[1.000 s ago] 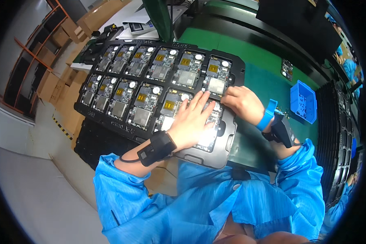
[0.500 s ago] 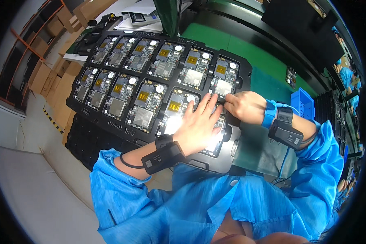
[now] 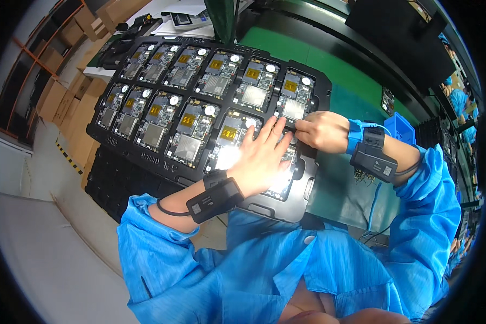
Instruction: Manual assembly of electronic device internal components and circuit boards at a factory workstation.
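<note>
A black tray [image 3: 272, 215] holds two rows of circuit boards, each with a gold patch, a silver shield and a round white piece. My left hand [image 3: 254, 164] lies spread across the near row, its palm over boards at the right end and partly hiding a circuit board [image 3: 229, 133]. Beside its fingertips, my right hand [image 3: 323, 132] is closed in a pinch at the near end of the far-right circuit board [image 3: 293, 102]. Whatever is between those fingers is hidden. A blue strap [image 3: 356, 137] with a cord circles my right wrist.
To the right stands a blue bin [image 3: 399, 128], with a loose circuit board [image 3: 387, 101] behind it on the green bench. Papers [image 3: 186, 16] lie beyond the tray. Black trays [image 3: 113, 183] sit beneath at left, near cardboard boxes [image 3: 56, 102]. Other people work at far right.
The tray and both hands appear slightly higher in the picture. My left hand stays spread over the boards, and my right hand keeps its pinch at the same board end.
</note>
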{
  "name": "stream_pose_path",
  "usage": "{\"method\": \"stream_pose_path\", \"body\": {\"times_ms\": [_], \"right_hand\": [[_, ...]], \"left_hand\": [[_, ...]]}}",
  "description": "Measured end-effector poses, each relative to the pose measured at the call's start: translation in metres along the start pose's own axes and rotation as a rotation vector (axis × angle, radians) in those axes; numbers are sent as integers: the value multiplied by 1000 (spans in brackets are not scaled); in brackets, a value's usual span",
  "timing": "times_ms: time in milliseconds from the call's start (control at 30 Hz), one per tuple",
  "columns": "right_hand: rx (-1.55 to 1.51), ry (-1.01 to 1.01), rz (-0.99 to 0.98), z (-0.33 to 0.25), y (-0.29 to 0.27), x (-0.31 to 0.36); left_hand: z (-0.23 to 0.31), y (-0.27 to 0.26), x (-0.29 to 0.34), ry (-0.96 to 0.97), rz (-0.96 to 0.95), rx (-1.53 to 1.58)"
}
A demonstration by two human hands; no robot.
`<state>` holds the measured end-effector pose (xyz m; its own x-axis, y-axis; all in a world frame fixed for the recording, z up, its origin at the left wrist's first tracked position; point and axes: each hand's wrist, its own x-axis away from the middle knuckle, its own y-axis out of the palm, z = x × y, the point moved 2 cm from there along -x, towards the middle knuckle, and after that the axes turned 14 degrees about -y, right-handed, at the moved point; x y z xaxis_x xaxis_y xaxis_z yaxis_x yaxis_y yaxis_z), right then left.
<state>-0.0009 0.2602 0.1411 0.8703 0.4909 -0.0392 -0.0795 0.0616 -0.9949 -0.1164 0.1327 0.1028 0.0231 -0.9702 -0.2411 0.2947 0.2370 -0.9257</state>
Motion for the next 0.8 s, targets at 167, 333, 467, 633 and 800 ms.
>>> {"method": "stream_pose_path", "body": {"times_ms": [167,333,467,633,800], "right_hand": [[34,-12,-143,4,-2,-9],[-20,45,-176,1,-3,-7],[-45,137,-79,2,10,7],[-164,181,56,5,12,15],[-280,382,337,-1,13,20]], "left_hand": [[0,0,0,-6,-12,10],[-1,1,0,-12,-9,5],[0,0,-1,-10,-19,16],[-2,0,1,-9,-22,10],[-1,1,0,-9,-24,20]]}}
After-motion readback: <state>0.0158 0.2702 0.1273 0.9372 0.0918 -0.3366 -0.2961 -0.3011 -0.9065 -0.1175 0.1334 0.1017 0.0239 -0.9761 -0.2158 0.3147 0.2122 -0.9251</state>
